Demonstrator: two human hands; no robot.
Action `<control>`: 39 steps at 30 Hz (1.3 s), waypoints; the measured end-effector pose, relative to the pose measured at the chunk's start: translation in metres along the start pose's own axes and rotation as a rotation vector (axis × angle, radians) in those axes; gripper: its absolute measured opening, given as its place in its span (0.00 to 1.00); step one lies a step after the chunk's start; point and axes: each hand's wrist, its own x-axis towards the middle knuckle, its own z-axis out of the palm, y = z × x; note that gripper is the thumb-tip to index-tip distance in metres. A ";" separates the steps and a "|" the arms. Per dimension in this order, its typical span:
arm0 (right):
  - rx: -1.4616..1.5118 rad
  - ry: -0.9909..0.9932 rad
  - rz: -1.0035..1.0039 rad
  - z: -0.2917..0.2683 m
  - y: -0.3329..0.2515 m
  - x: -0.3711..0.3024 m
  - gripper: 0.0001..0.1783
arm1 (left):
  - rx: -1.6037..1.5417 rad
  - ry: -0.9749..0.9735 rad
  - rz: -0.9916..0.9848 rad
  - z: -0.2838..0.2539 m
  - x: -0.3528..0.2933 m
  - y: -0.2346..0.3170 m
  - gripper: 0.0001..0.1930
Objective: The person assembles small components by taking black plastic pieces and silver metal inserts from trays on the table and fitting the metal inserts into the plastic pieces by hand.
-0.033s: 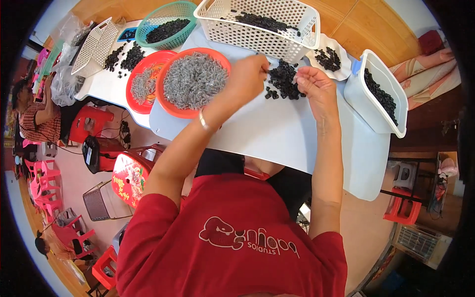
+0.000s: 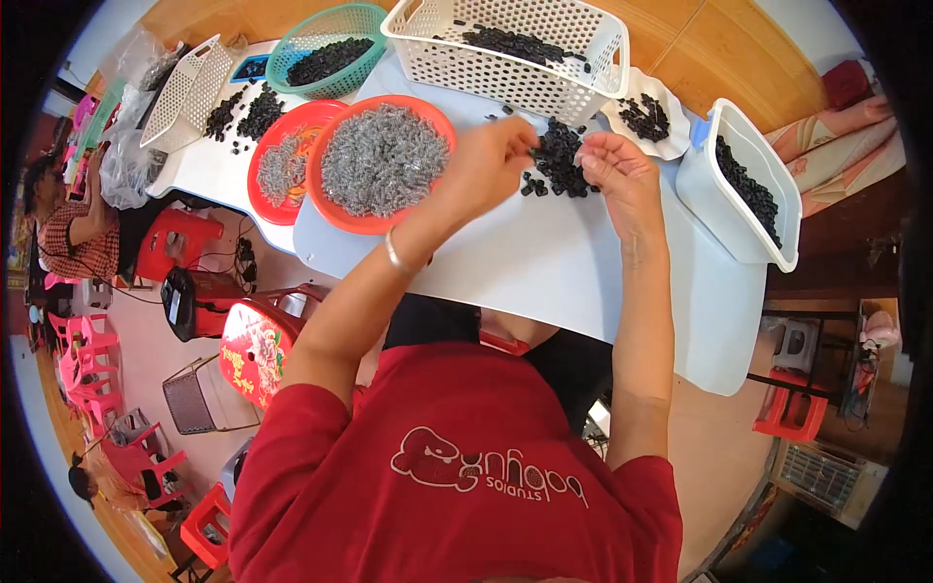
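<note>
My left hand (image 2: 489, 163) is closed, fingers curled, beside the left edge of a loose pile of small black plastic pieces (image 2: 562, 173). At the pile's right edge my right hand (image 2: 622, 175) pinches thumb and fingers together. Anything between the fingers of either hand is too small or hidden to name. Left of my left hand sits a red-orange bowl (image 2: 327, 206) heaped with small clear-grey parts (image 2: 381, 160). Behind the pile is a white perforated basket (image 2: 505, 73) with more black pieces in it. A white scalloped dish (image 2: 671, 143) of black pieces lies beyond my right hand.
Right on the table (image 2: 544, 257) stands a deep white tub (image 2: 714, 209) of black pieces. Toward the left are a red plate (image 2: 260, 194), a green basket (image 2: 377, 63) and another white basket (image 2: 185, 102). A patterned stool (image 2: 255, 355) stands below; a person (image 2: 73, 228) sits far left.
My left hand has drawn slightly toward me, uncovering a few black pieces near the basket. My right hand stays almost in place.
</note>
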 end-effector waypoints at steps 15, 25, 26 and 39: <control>-0.160 -0.370 -0.037 0.046 0.017 -0.023 0.04 | -1.690 -0.142 -0.496 -0.002 -0.070 -0.039 0.07; -0.186 -0.326 -0.115 0.061 0.019 -0.032 0.05 | -1.565 -0.054 -0.464 0.003 -0.073 -0.033 0.08; -0.189 -0.328 -0.117 0.061 0.019 -0.032 0.05 | -1.566 -0.055 -0.459 0.004 -0.074 -0.033 0.08; -0.639 -0.337 -0.300 0.070 0.014 -0.037 0.05 | -1.134 0.057 -0.237 0.006 -0.088 -0.040 0.06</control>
